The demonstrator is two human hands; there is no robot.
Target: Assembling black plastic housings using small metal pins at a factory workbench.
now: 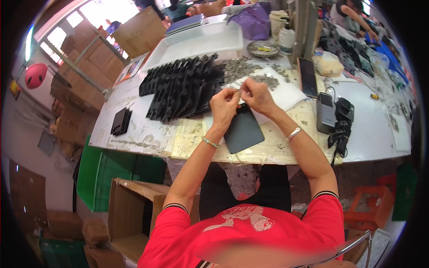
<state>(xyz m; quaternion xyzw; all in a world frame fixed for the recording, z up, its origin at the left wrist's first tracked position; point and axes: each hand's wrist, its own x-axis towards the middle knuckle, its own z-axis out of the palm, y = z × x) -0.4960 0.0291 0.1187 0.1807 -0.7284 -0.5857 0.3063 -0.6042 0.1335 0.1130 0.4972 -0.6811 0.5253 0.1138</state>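
My left hand (224, 106) and my right hand (258, 94) meet at the far end of a flat dark grey panel (244, 133). Fingertips of both hands are pinched together, almost touching; whatever lies between them is too small to make out. The panel rests on the table near its front edge, its far end partly covered by my hands. Beyond the fingers, small metal pieces (239, 69) are heaped loosely, some of them on a white sheet (286, 96). Left of my hands, many black flat pieces (178, 89) stand leaning in rows.
A small black stack (120, 121) lies at the table's left. Behind are a white tray (192, 44), a metal dish (262, 49) and a pump bottle (286, 38). At right lie a phone (307, 78), a grey device (325, 111) and black cables (342, 134).
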